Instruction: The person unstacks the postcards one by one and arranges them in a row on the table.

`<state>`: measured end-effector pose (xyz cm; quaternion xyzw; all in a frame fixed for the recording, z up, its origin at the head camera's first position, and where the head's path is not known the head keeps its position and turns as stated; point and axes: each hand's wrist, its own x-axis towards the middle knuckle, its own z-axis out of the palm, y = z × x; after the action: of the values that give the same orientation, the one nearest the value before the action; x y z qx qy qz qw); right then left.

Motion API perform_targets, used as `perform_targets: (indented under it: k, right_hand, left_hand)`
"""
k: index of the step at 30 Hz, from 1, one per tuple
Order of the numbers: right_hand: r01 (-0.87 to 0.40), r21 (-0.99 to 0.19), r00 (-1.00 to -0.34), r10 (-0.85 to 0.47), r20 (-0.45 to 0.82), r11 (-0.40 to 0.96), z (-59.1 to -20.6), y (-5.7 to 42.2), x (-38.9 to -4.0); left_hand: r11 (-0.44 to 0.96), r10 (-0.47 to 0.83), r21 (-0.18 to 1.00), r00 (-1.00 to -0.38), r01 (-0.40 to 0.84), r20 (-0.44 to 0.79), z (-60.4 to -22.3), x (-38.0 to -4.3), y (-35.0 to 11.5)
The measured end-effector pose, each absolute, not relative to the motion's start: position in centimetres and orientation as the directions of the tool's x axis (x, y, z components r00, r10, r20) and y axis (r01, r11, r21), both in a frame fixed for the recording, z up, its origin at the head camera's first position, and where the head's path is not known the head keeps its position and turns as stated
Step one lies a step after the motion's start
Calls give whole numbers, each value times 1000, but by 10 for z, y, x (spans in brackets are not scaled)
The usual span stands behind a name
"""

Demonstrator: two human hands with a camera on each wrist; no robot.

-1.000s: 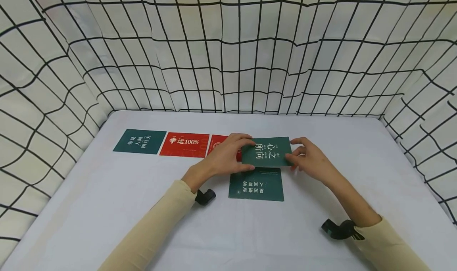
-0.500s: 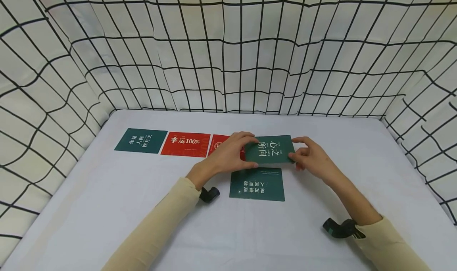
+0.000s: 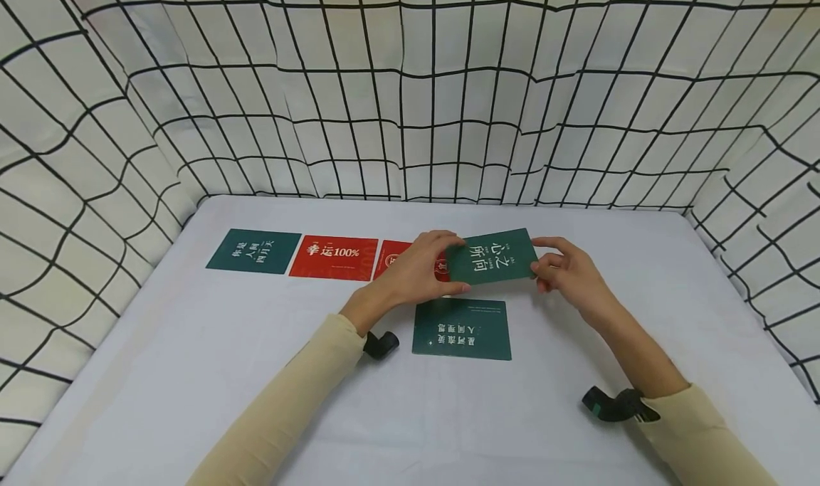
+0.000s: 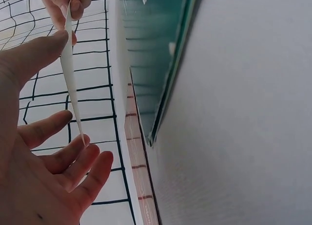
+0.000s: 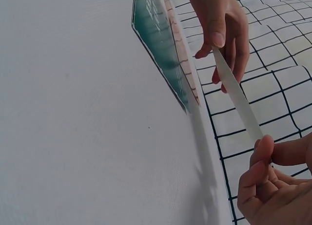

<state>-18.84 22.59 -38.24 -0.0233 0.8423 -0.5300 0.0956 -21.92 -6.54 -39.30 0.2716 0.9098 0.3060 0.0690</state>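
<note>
Clearly, we have the held green card [image 3: 492, 257] raised off the white tabletop [image 3: 269, 429], just right of the middle of the head frame, its printed face toward the head camera and its right end tilted higher in the frame. Our left hand [image 3: 419, 267] grasps the card's left end, with the thumb on the lower edge and the fingers at the upper edge. Our right hand [image 3: 573, 276] pinches the right end between the thumb and the curled fingers. In the wrist views we see the card nearly edge-on, as a thin pale strip running from hand to hand.

Straight below it in the head frame, apart from it, the lower green card [image 3: 461, 329] lies flat with 2 lines of large white characters. Left of centre, 3 more cards form a row: the outer green card [image 3: 254, 251] at the far left, then the red 100% card [image 3: 333, 258], then the half-hidden red card [image 3: 389, 253], partly covered by our left hand.

We wear 2 beige sleeves [image 3: 288, 400], which enter from the bottom edge, and a black device [image 3: 382, 345] sits at each wrist. Across the top and sides of the frame we see a black grid [image 3: 433, 71] over white walls.
</note>
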Motion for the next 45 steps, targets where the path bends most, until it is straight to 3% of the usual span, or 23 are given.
perform_targets:
  k: [11,29,45]
  right_hand:
    - [92,-942,-980,-140,-144,324,-384,232,-192]
    - [80,-903,-985,-107,-138,423,-392,237,-194]
    - [79,-888,-989,-78,-128,453,-394,239,-195]
  left_hand:
    - [669,517,607,-855,430,36,-398,-225,-68]
    - [684,527,550,-846,479,80,-401,-234,-61]
    - [704,546,517,-836,488,45,-394,-244,-56]
